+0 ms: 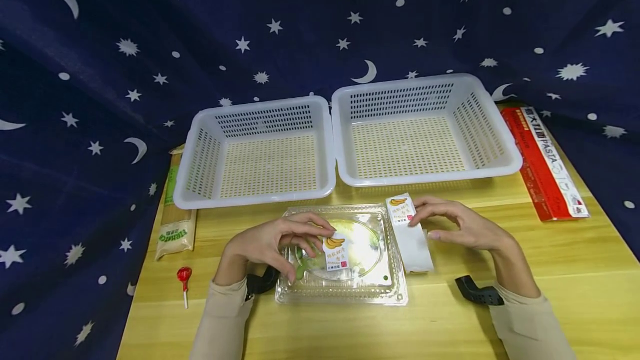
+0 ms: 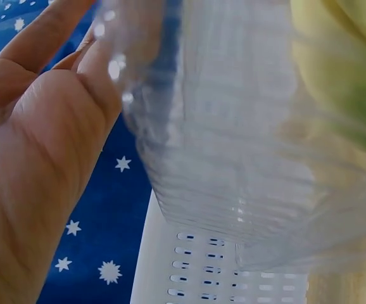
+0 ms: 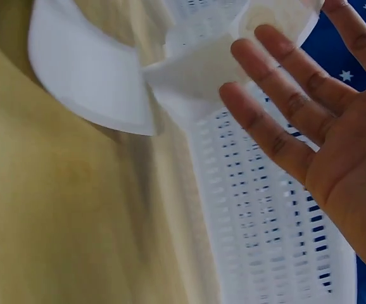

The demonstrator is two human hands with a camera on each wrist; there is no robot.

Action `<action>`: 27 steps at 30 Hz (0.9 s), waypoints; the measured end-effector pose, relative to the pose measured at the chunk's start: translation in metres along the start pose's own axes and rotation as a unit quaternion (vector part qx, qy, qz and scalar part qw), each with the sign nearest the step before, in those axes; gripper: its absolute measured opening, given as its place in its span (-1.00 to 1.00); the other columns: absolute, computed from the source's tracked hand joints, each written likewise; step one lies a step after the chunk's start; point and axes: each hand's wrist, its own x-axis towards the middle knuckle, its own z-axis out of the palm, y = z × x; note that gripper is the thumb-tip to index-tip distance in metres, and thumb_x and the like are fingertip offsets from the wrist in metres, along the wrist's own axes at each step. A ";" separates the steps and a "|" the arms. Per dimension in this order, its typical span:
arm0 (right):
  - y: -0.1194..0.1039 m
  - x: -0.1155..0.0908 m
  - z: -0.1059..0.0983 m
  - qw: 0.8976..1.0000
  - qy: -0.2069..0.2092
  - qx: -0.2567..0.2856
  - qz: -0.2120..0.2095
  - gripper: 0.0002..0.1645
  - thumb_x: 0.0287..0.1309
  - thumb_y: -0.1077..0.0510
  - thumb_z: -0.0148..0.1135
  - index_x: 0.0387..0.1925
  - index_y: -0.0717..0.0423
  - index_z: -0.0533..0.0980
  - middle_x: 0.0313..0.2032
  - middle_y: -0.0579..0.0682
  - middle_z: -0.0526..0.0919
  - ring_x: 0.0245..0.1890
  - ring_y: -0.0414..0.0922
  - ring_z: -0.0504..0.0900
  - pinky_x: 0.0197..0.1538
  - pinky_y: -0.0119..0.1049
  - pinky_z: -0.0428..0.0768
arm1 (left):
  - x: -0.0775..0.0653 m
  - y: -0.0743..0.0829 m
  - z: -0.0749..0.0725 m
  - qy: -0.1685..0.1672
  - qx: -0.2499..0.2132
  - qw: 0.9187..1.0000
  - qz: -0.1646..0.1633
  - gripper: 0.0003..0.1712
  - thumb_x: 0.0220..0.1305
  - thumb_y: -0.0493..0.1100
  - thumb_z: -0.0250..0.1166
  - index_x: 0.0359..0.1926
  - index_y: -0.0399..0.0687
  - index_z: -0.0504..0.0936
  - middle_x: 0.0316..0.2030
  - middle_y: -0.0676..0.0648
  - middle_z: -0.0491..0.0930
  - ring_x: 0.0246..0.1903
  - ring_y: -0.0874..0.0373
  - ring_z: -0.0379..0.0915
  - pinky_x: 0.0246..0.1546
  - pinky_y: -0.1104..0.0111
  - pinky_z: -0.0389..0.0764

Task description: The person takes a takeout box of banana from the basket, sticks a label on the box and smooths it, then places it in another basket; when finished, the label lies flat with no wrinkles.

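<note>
A clear plastic clamshell box (image 1: 370, 293) lies in front of me, with something yellow and green (image 2: 341, 69) showing through its wall. Over its lid is a small white label (image 1: 337, 260) printed with bananas. My left hand (image 1: 280, 240) arches above the box, index fingertip at the label's upper edge and thumb apart from it. To the box's right lies a white label strip (image 1: 415, 249), carrying another banana label (image 1: 400, 210) at its far end. Fingertips of my right hand (image 1: 462, 226) rest at that label, the thumb beside the strip's right edge.
Two white slotted baskets (image 1: 255, 201) (image 1: 435, 178) stand side by side behind the box. A red pasta box (image 1: 545, 165) lies at the right, a noodle packet (image 1: 176, 232) at the left, with a red lollipop (image 1: 184, 275) nearer me. A starry dark-blue cloth (image 1: 300, 32) hangs behind the table.
</note>
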 end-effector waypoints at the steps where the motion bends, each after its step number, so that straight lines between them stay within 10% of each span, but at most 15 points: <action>1: -0.002 0.000 -0.001 1.000 0.002 -0.008 0.004 -0.51 0.06 0.42 0.19 -0.01 -0.07 0.60 0.24 0.08 0.43 0.25 -0.29 0.37 0.20 -0.37 0.42 | 0.000 0.000 0.000 0.000 0.000 1.000 -0.003 0.02 0.13 -0.04 0.40 0.38 -0.57 0.11 0.32 -0.53 0.00 0.12 -0.35 0.35 0.12 -0.04 0.54; 10: -0.011 -0.002 -0.006 0.999 -0.005 -0.034 0.009 -0.56 0.15 0.41 0.18 -0.05 -0.10 0.66 0.36 0.15 0.29 0.31 -0.11 0.34 0.26 -0.40 0.35 | 0.000 -0.003 0.001 0.010 0.001 0.999 -0.030 0.03 0.13 -0.03 0.42 0.39 -0.55 0.11 0.36 -0.46 0.02 0.16 -0.38 0.31 0.13 -0.03 0.54; 27: -0.058 0.036 0.022 0.987 -0.035 -0.051 -0.151 -0.41 -0.04 0.35 0.29 0.10 -0.05 0.60 0.31 0.14 0.42 0.38 0.05 0.25 0.43 -0.35 0.14 | 0.001 -0.002 0.000 0.007 0.005 0.999 -0.036 0.07 0.12 -0.01 0.43 0.43 -0.47 0.07 0.39 -0.48 0.02 0.20 -0.37 0.32 0.11 0.00 0.55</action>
